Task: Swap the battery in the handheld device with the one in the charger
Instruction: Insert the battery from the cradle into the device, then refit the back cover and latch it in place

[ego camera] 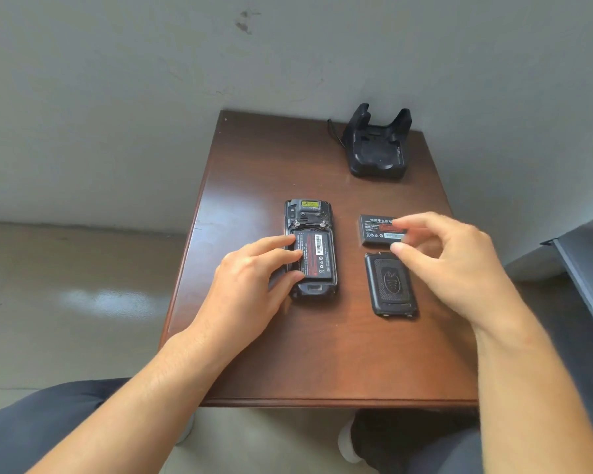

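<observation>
Left hand (250, 282): forearm enters from the lower left, palm down, fingers (281, 242) spread and extended onto the left edge of the handheld device. Fingertips rest against the side of the seated battery; nothing is gripped, hand open.

Right hand (459, 265): forearm enters from the lower right, raised over the right half of the table. Thumb and forefinger are parted, one on either side of the loose battery's right end; whether they touch it cannot be told, and no closed pinch is visible. Remaining fingers loosely curled.

Table (322, 364): small, dark brown wood veneer, glossy, standing against a grey wall (151, 97). The person's dark trousers (48, 425) and a shoe (353, 443) show below its near edge.

Back cover (390, 285): black, textured, embossed oval emblem, lying flat outer face up, right of the device and just nearer than the loose battery.

Handheld device (310, 213): black, face down at table centre, rear compartment open, yellow label at its far end, two screws below that.

Seated battery (315, 256): black with a red-and-white printed label, lying in the device's open compartment.

Loose battery (379, 229): black, label up with white characters and a red panel, flat on the table right of the device, apart from it, just beyond the back cover.

Charger (377, 148): black cradle at the far right corner of the table, two upright arms, bay holding no battery, cable (334, 133) trailing off its left side.
</observation>
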Available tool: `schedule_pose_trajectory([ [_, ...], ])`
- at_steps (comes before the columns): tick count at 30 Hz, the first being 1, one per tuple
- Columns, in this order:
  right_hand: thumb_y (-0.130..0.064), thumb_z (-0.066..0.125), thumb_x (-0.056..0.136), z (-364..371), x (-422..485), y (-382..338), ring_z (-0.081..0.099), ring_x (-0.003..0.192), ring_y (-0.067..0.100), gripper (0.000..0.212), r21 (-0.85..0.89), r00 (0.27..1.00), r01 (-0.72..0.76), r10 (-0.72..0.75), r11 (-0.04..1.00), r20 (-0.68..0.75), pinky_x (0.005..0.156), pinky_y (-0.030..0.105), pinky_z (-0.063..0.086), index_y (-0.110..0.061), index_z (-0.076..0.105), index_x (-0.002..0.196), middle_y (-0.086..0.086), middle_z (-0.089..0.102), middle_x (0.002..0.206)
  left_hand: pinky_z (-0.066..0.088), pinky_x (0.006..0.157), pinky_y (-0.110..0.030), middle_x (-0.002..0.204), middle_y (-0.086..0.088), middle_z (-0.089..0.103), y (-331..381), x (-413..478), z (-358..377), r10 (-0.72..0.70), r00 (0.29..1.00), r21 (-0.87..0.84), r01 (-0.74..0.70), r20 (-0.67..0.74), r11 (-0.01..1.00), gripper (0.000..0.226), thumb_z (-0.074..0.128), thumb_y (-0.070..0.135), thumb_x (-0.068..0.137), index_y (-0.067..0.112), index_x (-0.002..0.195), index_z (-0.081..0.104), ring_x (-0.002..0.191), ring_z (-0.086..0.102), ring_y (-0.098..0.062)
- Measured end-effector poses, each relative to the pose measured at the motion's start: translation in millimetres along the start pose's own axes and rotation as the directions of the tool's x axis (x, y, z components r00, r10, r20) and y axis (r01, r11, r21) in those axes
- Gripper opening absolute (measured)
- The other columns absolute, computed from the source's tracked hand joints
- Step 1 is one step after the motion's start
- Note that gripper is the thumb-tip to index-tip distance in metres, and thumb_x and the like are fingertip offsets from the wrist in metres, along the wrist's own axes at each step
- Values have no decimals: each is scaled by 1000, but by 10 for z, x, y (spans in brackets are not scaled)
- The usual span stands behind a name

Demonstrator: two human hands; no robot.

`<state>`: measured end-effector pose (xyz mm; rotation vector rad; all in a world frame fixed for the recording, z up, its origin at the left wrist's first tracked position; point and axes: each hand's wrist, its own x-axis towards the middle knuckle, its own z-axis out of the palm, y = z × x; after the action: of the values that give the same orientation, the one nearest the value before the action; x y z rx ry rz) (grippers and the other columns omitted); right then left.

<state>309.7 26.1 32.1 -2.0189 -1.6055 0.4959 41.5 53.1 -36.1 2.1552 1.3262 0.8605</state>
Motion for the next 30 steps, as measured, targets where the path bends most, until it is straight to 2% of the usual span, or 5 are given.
schedule_pose_trajectory([
  [8, -38, 86, 78, 38, -40, 210, 53, 98, 1, 63, -120, 942, -45, 82, 992, 325, 89, 22, 39, -37, 60, 136, -9, 49, 121, 55, 92, -38, 131, 3, 68, 17, -20, -34, 4, 1000, -16, -4, 4, 1000, 25, 73, 21, 88, 19, 112, 76, 105, 71, -17],
  [15, -32, 83, 82, 4, -10, 211, 56, 94, 5, 36, -88, 925, -50, 80, 995, 371, 79, 20, 42, -41, 58, 106, -13, 56, 112, 49, 102, -33, 136, 8, 64, 15, -22, -95, -22, 997, -43, 25, 70, 999, 42, 69, 47, 84, 22, 118, 73, 117, 64, -9],
  [19, -14, 68, 95, -101, 18, 141, 68, 89, 13, 20, 141, 943, -40, -9, 989, 332, 75, 27, 48, -33, 64, 97, -5, 71, 100, 45, 106, -35, 141, 9, 58, 21, -39, -99, -23, 990, -21, 26, 141, 999, 66, 70, 63, 74, 24, 127, 67, 124, 59, -11],
  [23, -1, 64, 96, 5, 93, -107, 66, 85, 6, 28, 542, 977, 56, -157, 839, 141, 75, 19, 50, -28, 70, 100, -5, 72, 94, 39, 107, -31, 147, 8, 52, 16, -64, -77, -13, 984, 27, 8, 176, 1000, 78, 72, 66, 71, 24, 135, 60, 129, 54, -16],
  [30, -1, 67, 95, 481, 118, -368, 66, 94, 4, 22, 605, 972, 180, -234, 776, 10, 87, 26, 55, -19, 73, 107, -12, 73, 100, 41, 104, -30, 145, 3, 55, 10, -81, -39, 4, 990, 76, -15, 138, 997, 75, 77, 55, 75, 15, 137, 59, 120, 59, -24],
])
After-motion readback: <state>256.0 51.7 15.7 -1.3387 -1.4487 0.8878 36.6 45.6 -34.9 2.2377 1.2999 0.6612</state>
